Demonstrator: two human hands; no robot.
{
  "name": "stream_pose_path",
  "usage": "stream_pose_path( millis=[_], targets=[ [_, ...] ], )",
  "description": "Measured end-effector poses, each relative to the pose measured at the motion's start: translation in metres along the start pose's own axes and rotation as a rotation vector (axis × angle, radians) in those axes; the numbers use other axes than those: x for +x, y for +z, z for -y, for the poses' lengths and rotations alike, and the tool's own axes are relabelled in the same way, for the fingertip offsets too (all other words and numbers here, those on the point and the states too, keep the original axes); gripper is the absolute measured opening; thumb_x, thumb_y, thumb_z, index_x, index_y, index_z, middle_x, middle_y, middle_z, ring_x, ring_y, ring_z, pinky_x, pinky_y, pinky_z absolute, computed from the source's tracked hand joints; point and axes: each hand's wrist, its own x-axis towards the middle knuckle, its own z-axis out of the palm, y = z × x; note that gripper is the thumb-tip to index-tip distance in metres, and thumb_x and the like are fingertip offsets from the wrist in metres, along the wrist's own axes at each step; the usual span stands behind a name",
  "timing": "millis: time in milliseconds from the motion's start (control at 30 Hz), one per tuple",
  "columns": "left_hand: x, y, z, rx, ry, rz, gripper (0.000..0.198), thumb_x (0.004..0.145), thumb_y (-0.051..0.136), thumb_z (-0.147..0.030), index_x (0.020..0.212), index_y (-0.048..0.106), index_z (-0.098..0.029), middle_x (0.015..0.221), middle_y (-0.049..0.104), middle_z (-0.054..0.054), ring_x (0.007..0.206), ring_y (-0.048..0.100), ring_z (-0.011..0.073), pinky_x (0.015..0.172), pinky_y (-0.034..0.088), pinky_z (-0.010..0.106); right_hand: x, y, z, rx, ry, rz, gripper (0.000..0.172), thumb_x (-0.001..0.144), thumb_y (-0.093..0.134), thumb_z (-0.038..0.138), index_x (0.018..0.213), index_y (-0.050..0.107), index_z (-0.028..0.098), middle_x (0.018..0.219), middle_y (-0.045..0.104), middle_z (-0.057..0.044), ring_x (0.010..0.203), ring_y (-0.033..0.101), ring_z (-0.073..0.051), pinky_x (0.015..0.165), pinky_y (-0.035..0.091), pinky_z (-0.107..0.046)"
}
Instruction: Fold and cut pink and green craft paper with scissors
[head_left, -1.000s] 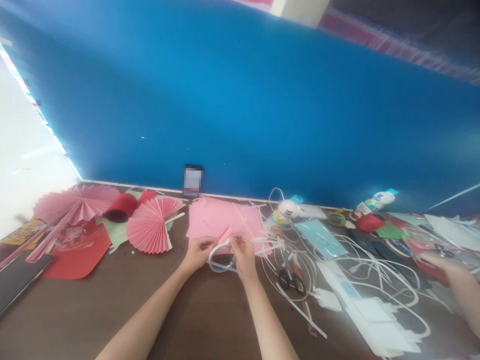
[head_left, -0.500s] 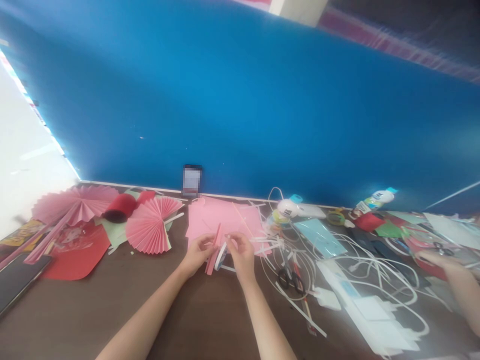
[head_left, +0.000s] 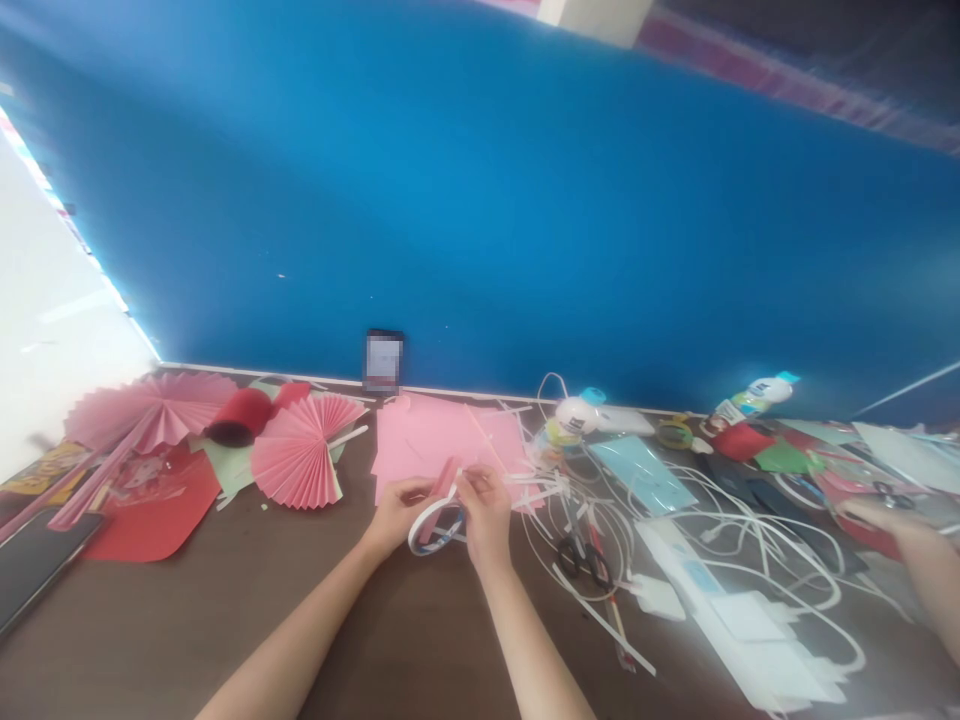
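My left hand (head_left: 397,512) and my right hand (head_left: 484,503) meet over the brown table (head_left: 225,620), both with fingers pinched. Between them they hold a folded pink paper strip (head_left: 441,487) and a roll of white tape (head_left: 433,525) whose loop hangs just below the fingers. A flat pink paper sheet (head_left: 442,435) lies right behind the hands.
Pink pleated paper fans (head_left: 300,455) and red paper (head_left: 161,500) lie at the left, with a phone (head_left: 34,560) near the edge. Scissors (head_left: 581,560), white strips, glue bottles (head_left: 585,412) and cables clutter the right. Another person's hand (head_left: 892,525) rests at far right. A blue wall stands behind.
The pink strip, held upright half a second ago, is now tilted down and the white tape loop has swung out to the left below my hands.
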Motion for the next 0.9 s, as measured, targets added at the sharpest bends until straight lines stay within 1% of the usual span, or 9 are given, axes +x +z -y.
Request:
stream_pose_path(
  millis=[267, 367, 467, 567, 667, 767, 900],
  targets=[
    [-0.003, 0.001, -0.006, 0.076, 0.088, 0.048, 0.027, 0.067, 0.067, -0.034, 0.086, 0.071, -0.015, 0.078, 0.066, 0.007, 0.074, 0.059, 0.0185, 0.07, 0.048, 0.03, -0.002, 0.0, 0.006, -0.025, -0.015, -0.051, 0.022, 0.063, 0.072, 0.025, 0.077, 0.055, 0.019, 0.069, 0.062, 0.001, 0.057, 0.054, -0.01, 0.052, 0.043, -0.021],
    [-0.003, 0.002, -0.008, 0.069, 0.106, 0.063, 0.025, 0.07, 0.065, -0.034, 0.085, 0.071, -0.015, 0.082, 0.066, 0.009, 0.078, 0.059, 0.0192, 0.072, 0.047, 0.03, -0.001, -0.001, 0.008, -0.044, -0.003, -0.065, 0.023, 0.061, 0.073, 0.025, 0.076, 0.057, 0.018, 0.067, 0.062, 0.002, 0.055, 0.054, -0.009, 0.051, 0.043, -0.021],
    [-0.004, 0.003, -0.011, 0.072, 0.091, 0.083, 0.025, 0.073, 0.062, -0.035, 0.087, 0.07, -0.015, 0.088, 0.067, 0.01, 0.083, 0.059, 0.0203, 0.076, 0.047, 0.031, 0.0, -0.002, 0.01, -0.065, 0.008, -0.077, 0.023, 0.06, 0.074, 0.026, 0.075, 0.059, 0.017, 0.065, 0.061, 0.001, 0.052, 0.052, -0.009, 0.049, 0.041, -0.021],
    [-0.004, 0.003, -0.016, 0.074, 0.079, 0.1, 0.024, 0.074, 0.061, -0.034, 0.085, 0.07, -0.015, 0.087, 0.068, 0.01, 0.082, 0.06, 0.0202, 0.075, 0.048, 0.031, 0.0, -0.002, 0.013, -0.059, 0.046, -0.076, 0.023, 0.058, 0.075, 0.026, 0.075, 0.061, 0.017, 0.064, 0.062, 0.001, 0.05, 0.05, -0.009, 0.047, 0.04, -0.021],
    [-0.005, 0.003, -0.017, 0.094, 0.093, 0.118, 0.023, 0.074, 0.062, -0.034, 0.083, 0.07, -0.016, 0.086, 0.068, 0.009, 0.081, 0.06, 0.0203, 0.075, 0.048, 0.031, 0.0, -0.002, 0.016, -0.042, 0.1, -0.054, 0.024, 0.058, 0.075, 0.027, 0.077, 0.065, 0.017, 0.067, 0.064, -0.001, 0.052, 0.052, -0.01, 0.046, 0.04, -0.022],
    [-0.005, 0.003, -0.015, 0.102, 0.105, 0.138, 0.022, 0.073, 0.062, -0.034, 0.083, 0.07, -0.016, 0.087, 0.067, 0.01, 0.082, 0.06, 0.0204, 0.075, 0.048, 0.031, 0.001, -0.003, 0.018, -0.01, 0.151, -0.046, 0.023, 0.056, 0.076, 0.026, 0.076, 0.067, 0.016, 0.07, 0.065, -0.003, 0.057, 0.055, -0.013, 0.047, 0.042, -0.024],
    [-0.005, 0.003, -0.009, 0.061, 0.118, 0.145, 0.02, 0.071, 0.064, -0.032, 0.083, 0.07, -0.017, 0.087, 0.067, 0.01, 0.082, 0.06, 0.02, 0.075, 0.048, 0.031, 0.004, -0.005, 0.019, 0.046, 0.213, -0.03, 0.018, 0.055, 0.076, 0.023, 0.07, 0.067, 0.017, 0.068, 0.064, -0.002, 0.055, 0.055, -0.012, 0.047, 0.042, -0.022]
  ],
)
